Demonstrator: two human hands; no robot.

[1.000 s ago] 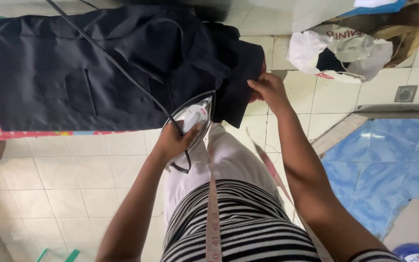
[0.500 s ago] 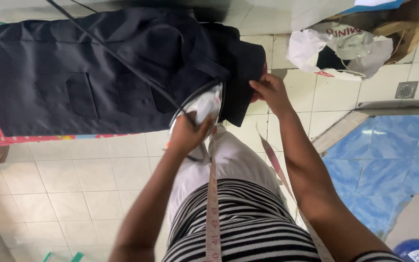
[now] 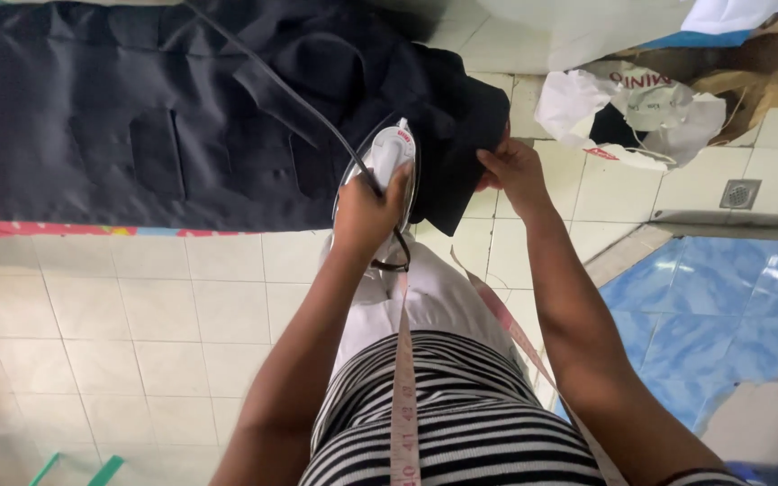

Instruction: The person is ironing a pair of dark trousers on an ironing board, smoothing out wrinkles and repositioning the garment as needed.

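The left hand (image 3: 366, 211) has its fingers wrapped around the iron (image 3: 387, 171) on the dark garment (image 3: 182, 117); the right hand (image 3: 513, 171) pinches the garment's edge. Its black cord (image 3: 272, 76) crosses the cloth. A crumpled white bag (image 3: 641, 108) lies on the tiled floor (image 3: 137, 324).

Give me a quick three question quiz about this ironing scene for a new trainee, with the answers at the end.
1. True or false: the left hand grips the handle of the iron.
2. What does the right hand hold? A) the tape measure B) the edge of the dark garment C) the white bag
3. Fill in: the iron's cord runs up across the ____.

Key
1. True; its fingers wrap the handle.
2. B; it pinches the dark garment at its right edge, while the tape measure hangs at the person's front and the white bag lies on the tiled floor.
3. Dark garment.
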